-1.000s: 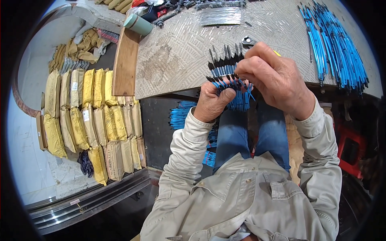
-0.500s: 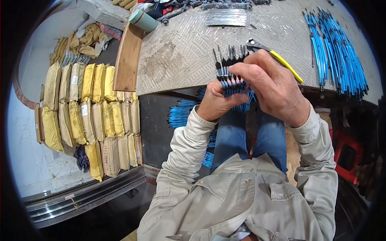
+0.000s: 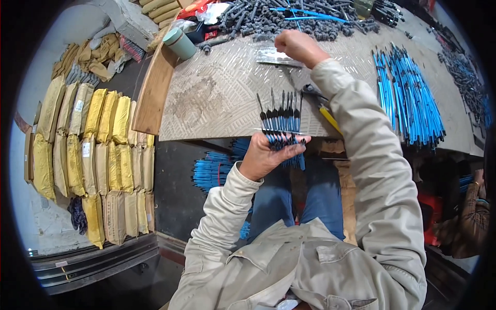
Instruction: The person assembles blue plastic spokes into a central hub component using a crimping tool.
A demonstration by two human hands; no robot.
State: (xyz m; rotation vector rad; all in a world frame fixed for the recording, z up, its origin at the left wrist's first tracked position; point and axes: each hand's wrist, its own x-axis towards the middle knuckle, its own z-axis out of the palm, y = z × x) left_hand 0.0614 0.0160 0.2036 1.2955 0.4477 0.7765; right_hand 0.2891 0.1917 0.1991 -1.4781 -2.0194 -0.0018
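My left hand (image 3: 263,159) is closed around a fanned bundle of blue cables (image 3: 281,122) with black pointed tips, held upright at the table's near edge. A thin silver wire (image 3: 305,133) lies across the bundle. Farther off, my right hand (image 3: 302,47) is above the stack of short silver wires (image 3: 268,56), its fingers curled; whatever they pinch is hidden. Beneath my right forearm lies a pair of cutting pliers (image 3: 329,120) with a yellow handle.
Loose blue cables (image 3: 416,98) lie in a heap at the right. Black fittings (image 3: 253,20) pile up at the back. A green cup (image 3: 179,43) stands by a wooden board (image 3: 152,98). Wrapped packages (image 3: 98,170) are stacked left. Another person's sleeve (image 3: 467,227) shows at far right.
My right hand has left the cable bundle and reached forward to the silver wires. The left hand still holds the bundle. The view has shifted, showing more of the table's far side.
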